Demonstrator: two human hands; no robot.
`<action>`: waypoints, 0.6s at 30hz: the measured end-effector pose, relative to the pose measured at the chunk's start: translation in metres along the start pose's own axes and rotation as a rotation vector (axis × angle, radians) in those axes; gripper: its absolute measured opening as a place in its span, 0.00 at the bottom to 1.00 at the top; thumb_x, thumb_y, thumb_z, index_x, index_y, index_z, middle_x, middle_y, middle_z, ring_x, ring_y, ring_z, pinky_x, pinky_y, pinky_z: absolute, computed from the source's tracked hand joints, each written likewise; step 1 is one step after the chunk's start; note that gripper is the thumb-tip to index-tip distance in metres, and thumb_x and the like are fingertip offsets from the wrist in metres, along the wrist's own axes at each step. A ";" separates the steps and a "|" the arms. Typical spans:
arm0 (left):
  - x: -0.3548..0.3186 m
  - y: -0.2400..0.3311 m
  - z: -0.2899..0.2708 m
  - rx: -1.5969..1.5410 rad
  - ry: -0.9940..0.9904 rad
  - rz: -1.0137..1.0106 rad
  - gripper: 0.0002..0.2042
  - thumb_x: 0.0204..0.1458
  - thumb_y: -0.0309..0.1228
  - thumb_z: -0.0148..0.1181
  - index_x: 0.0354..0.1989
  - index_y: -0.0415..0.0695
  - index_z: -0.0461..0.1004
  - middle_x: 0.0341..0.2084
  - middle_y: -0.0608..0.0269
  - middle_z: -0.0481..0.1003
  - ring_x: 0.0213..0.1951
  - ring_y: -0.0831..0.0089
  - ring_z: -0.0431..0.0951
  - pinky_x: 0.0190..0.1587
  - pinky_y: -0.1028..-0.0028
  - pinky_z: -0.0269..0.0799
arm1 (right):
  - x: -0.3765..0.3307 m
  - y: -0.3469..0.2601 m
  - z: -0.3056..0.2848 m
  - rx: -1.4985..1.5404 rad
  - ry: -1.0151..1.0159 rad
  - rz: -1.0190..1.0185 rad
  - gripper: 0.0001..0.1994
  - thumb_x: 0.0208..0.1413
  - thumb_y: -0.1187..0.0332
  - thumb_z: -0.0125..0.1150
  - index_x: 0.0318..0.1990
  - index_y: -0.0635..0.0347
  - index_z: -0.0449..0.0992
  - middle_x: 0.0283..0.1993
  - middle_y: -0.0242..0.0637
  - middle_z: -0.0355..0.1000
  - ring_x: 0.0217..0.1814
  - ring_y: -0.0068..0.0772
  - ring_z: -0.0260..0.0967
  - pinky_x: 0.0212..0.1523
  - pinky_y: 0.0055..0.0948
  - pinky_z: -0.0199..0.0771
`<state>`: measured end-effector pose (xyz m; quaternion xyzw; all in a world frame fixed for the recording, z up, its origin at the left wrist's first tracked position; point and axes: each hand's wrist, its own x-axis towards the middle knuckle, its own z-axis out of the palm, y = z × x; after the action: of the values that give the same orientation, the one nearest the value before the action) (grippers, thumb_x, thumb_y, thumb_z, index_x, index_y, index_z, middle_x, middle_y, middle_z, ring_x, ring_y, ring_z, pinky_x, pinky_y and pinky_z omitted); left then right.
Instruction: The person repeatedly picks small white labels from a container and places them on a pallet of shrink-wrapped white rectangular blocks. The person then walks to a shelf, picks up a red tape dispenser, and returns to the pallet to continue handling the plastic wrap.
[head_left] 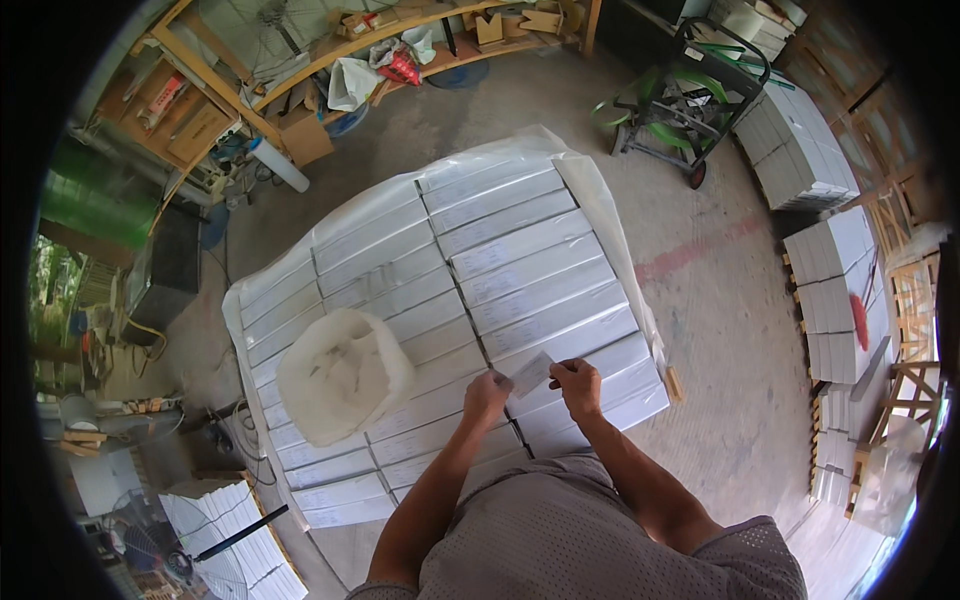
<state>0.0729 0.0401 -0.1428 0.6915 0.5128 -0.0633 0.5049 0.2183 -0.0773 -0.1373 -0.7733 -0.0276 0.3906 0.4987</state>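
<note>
My left hand (487,392) and my right hand (576,387) are held close together over the near part of a wide stack of white boxes (560,288). Stretched between them is a small pale, see-through-looking sheet (531,375), possibly a label or bag. The left fingers are closed at its left edge, and the right thumb and fingers pinch its upper right corner. To the left of my hands, a round translucent plastic tub (392,352) stands on the boxes. A few small dark shapes show inside it, too unclear to name.
Clear plastic film (606,222) drapes the stack's far and right edges. A black and green wheeled cart (690,110) stands at the far right. White box stacks (830,290) line the right side. Wooden shelving (400,85) runs along the back, and a fan (165,560) stands lower left.
</note>
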 end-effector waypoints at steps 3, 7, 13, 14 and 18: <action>0.017 0.001 -0.001 -0.040 -0.020 -0.015 0.17 0.49 0.41 0.56 0.39 0.40 0.79 0.32 0.49 0.80 0.39 0.51 0.79 0.44 0.59 0.73 | 0.003 0.006 0.002 -0.099 0.043 -0.011 0.14 0.52 0.63 0.62 0.35 0.69 0.78 0.26 0.39 0.77 0.25 0.26 0.75 0.29 0.28 0.73; 0.032 0.006 0.002 0.105 0.028 -0.007 0.17 0.50 0.41 0.55 0.40 0.41 0.79 0.34 0.49 0.80 0.41 0.51 0.79 0.45 0.59 0.73 | 0.013 0.025 0.007 -0.459 0.172 -0.178 0.14 0.53 0.58 0.62 0.36 0.62 0.80 0.31 0.39 0.78 0.30 0.35 0.76 0.36 0.33 0.74; 0.040 0.004 0.010 0.242 0.093 0.019 0.15 0.51 0.40 0.55 0.38 0.42 0.79 0.34 0.49 0.79 0.40 0.51 0.79 0.43 0.58 0.73 | 0.013 0.028 0.014 -0.562 0.232 -0.226 0.14 0.53 0.56 0.61 0.36 0.57 0.80 0.35 0.39 0.78 0.39 0.43 0.75 0.41 0.39 0.73; 0.041 0.002 0.012 0.259 0.109 0.029 0.15 0.51 0.40 0.55 0.37 0.42 0.79 0.33 0.49 0.79 0.40 0.51 0.79 0.43 0.58 0.73 | 0.013 0.028 0.015 -0.574 0.235 -0.237 0.14 0.53 0.56 0.61 0.36 0.57 0.80 0.35 0.39 0.77 0.39 0.43 0.75 0.40 0.39 0.73; 0.042 0.000 0.021 0.307 0.153 0.061 0.14 0.53 0.40 0.55 0.37 0.42 0.78 0.36 0.50 0.78 0.39 0.50 0.79 0.42 0.55 0.73 | 0.014 0.028 0.016 -0.624 0.247 -0.255 0.13 0.54 0.56 0.60 0.35 0.56 0.79 0.34 0.39 0.77 0.38 0.44 0.75 0.40 0.40 0.72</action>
<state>0.1016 0.0512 -0.1782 0.7785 0.5130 -0.0728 0.3542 0.2081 -0.0734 -0.1701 -0.9200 -0.1816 0.2017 0.2827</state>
